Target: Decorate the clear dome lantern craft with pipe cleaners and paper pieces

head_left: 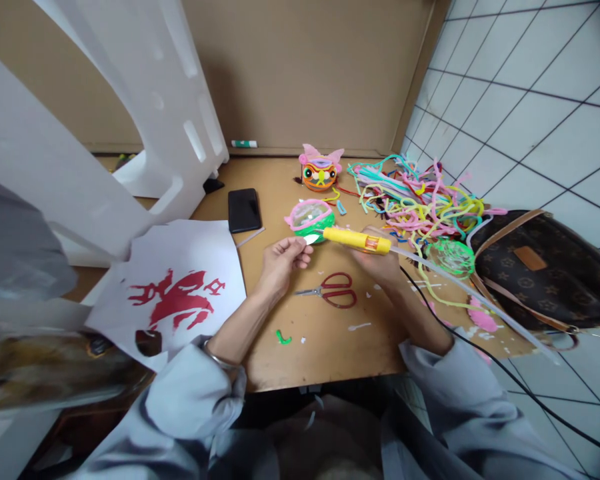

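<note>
My left hand (285, 261) pinches a small white piece (311, 239) between thumb and fingers. My right hand (377, 260) is wrapped round a yellow glue gun (357, 239) with a long clear glue stick out of its back. Its nozzle points left, close to the white piece. Just beyond both lies a round green and pink item (313, 217), partly hidden by the gun tip and white piece. Behind it sits a colourful animal-face ornament (321, 170) with pink ears. Red-handled scissors (337, 291) lie on the table between my forearms.
A black phone (245, 211) and a white sheet with red shapes (230, 267) lie left. Pipe cleaners (420, 200) are heaped at the right, beside a green mesh ball (450, 258) and a brown bag (545, 273). A black cord (485, 360) runs right. A green marker (244, 144) lies behind.
</note>
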Tool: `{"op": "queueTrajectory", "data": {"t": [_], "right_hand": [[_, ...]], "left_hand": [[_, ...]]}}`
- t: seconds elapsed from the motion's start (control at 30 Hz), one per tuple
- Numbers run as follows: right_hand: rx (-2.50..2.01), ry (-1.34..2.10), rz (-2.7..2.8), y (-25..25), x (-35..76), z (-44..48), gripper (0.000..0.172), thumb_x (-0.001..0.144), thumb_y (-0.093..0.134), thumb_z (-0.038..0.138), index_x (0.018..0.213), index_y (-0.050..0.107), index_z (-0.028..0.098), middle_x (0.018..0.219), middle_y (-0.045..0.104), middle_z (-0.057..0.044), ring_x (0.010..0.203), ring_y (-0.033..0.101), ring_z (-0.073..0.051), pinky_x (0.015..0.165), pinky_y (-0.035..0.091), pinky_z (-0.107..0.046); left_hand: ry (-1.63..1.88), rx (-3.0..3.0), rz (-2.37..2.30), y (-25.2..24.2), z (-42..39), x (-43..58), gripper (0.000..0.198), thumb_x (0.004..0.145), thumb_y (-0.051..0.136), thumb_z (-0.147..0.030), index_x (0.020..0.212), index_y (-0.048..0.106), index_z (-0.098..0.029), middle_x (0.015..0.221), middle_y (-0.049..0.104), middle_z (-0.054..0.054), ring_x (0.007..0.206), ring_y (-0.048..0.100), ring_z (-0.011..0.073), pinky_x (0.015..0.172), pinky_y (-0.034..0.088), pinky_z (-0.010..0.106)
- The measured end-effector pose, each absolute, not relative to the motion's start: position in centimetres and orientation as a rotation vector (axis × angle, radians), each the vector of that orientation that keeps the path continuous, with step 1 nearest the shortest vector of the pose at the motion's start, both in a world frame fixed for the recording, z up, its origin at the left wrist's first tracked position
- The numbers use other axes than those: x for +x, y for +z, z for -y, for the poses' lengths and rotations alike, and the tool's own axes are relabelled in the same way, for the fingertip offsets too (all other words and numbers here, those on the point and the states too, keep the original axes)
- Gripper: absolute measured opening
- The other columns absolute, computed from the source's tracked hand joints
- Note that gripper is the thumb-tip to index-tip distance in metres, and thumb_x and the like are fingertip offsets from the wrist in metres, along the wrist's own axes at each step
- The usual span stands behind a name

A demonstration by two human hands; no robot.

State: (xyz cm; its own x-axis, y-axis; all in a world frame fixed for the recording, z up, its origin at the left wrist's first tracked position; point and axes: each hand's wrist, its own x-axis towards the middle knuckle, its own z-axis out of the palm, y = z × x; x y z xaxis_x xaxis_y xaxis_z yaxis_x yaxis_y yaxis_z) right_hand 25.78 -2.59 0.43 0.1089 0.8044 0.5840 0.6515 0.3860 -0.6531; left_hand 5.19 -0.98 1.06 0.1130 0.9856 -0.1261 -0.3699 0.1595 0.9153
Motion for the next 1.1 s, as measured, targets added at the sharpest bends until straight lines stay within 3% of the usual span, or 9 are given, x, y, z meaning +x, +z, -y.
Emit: {"op": "queueTrajectory", "data": {"t": [0.5,0.83,1.1], "right_hand": [[-1.462,0.224,1.737,1.25,25.66,2.94,0.031,0.074,0.064,0.035,0.061,0.038,0.026,0.058,0.045,0.004,0.057,0.048,-0.015,0.053,0.039,-0.026],[-1.493,0.211,1.689,0.5,25.98,2.54,0.029,0.071,0.064,0.034,0.063,0.036,0.027,0.057,0.043,0.006,0.056,0.046,-0.015,0.058,0.041,-0.028],[-1.56,0.19,1.678,0.67,25.89,2.73,0.024,0.072,0.061,0.037,0.063,0.041,0.027,0.059,0.05,0.003,0.058,0.049,-0.017,0.061,0.044,-0.031]], "left_hand": [[1.211,0.903,-0.941,0.61,0.73,5.2,0.019,0.068,0.077,-0.029,0.072,0.067,-0.014,0.064,0.069,0.002,0.049,0.054,0.0071,0.048,0.043,0.02],[1.244,0.969,-0.93,0.76,1.1,5.25,0.024,0.067,0.079,-0.034,0.076,0.069,-0.014,0.072,0.073,0.003,0.051,0.057,0.0078,0.048,0.044,0.02],[1.241,1.008,-0.966,0.72,1.16,5.21,0.021,0.068,0.076,-0.033,0.073,0.069,-0.014,0.059,0.067,0.002,0.053,0.061,0.0109,0.05,0.046,0.021]]}}
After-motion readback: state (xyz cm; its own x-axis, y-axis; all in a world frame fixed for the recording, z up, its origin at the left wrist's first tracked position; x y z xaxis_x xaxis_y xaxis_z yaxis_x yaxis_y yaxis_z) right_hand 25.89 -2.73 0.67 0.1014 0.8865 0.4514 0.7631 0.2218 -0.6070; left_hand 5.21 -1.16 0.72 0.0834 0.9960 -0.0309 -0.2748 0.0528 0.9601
